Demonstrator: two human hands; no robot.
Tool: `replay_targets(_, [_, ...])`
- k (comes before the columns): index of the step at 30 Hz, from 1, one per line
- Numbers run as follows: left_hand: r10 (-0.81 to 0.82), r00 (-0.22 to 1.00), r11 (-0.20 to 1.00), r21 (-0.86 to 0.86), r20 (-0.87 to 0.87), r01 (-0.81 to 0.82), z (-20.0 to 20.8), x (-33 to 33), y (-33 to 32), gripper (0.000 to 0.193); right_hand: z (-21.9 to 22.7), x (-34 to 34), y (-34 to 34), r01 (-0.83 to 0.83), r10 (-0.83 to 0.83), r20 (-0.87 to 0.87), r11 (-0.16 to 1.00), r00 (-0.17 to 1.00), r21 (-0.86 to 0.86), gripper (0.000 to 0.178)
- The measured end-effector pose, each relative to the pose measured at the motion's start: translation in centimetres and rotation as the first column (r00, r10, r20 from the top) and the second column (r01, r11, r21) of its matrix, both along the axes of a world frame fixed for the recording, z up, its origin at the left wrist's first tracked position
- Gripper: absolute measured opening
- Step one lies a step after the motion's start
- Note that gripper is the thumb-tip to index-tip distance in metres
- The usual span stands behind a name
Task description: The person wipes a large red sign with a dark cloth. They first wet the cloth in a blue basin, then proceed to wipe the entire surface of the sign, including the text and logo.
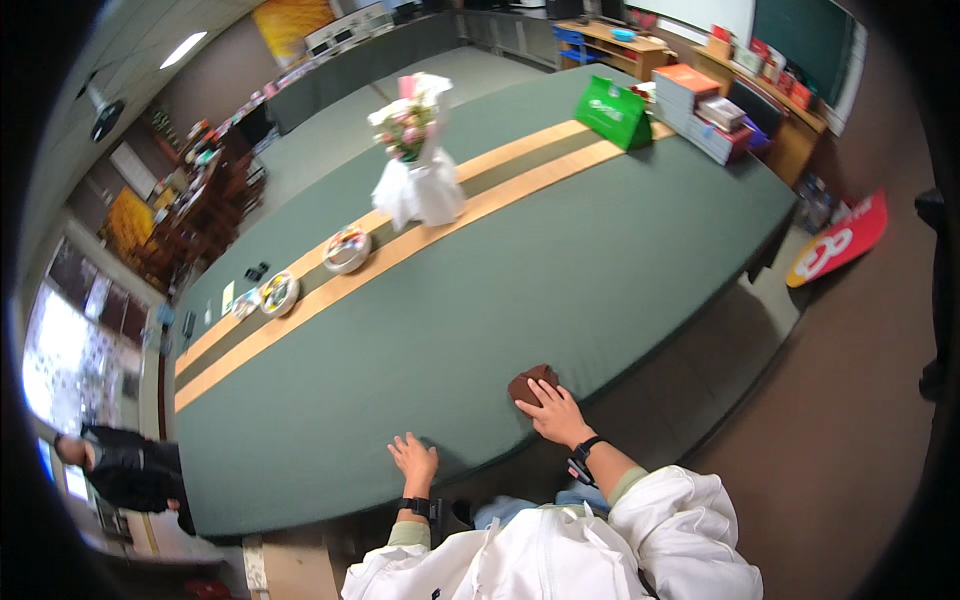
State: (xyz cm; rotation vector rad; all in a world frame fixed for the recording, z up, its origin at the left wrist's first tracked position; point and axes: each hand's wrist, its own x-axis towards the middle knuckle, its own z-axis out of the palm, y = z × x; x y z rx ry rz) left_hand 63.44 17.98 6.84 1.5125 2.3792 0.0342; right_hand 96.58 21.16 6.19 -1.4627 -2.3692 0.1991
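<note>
My right hand (pixel 553 412) lies on a folded brown cloth (pixel 533 384) and holds it against the green tabletop (pixel 560 270), close to the table's near edge. Fingers partly cover the cloth. Left of it, my left hand (pixel 414 461) holds nothing; its fingers are spread over the tabletop near the edge. Whether its fingertips touch the surface I cannot tell. Both wrists wear dark bands.
Along the table's middle strip stand a wrapped bouquet (pixel 415 150), two bowls of small items (pixel 347 250), a green bag (pixel 612 112) and stacked boxes (pixel 690 105). A red and yellow sign (pixel 840 240) leans at right. Another person (pixel 130 468) stands at far left.
</note>
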Motion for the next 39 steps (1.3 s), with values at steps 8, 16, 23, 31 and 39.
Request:
replay_targets(8, [-0.414,0.909,0.906,0.122,0.049,0.406,0.9,15.7,5.4,0.068,0.2,7.5,1.2,-0.003,-0.002,-0.036,0.991,0.999,-0.134,0.054])
replay_targets(16, [-0.518,0.849,0.817,0.355,0.103,0.455,-1.3,27.8,15.1,0.052,-0.1,14.0,3.8,-0.084,0.083,0.04,0.996,0.996,0.018,0.033])
replay_targets(23, [-0.433,0.884,0.882,0.287,0.178,0.374,-2.1,35.9,20.6,0.055,1.0,30.5,8.7,0.259,-0.246,0.139,0.962,0.959,-0.083,0.038])
replay_targets(31, [-0.647,0.756,0.737,0.336,0.1,0.587,-2.2,44.7,22.0,0.063,2.1,34.0,14.7,0.506,-0.504,0.046,0.861,0.862,-0.049,0.048])
replay_targets(39, [-0.649,0.761,0.742,0.234,0.014,0.628,-3.0,51.1,22.4,0.067,1.0,36.2,16.2,0.124,-0.098,0.134,0.971,0.986,-0.203,0.055])
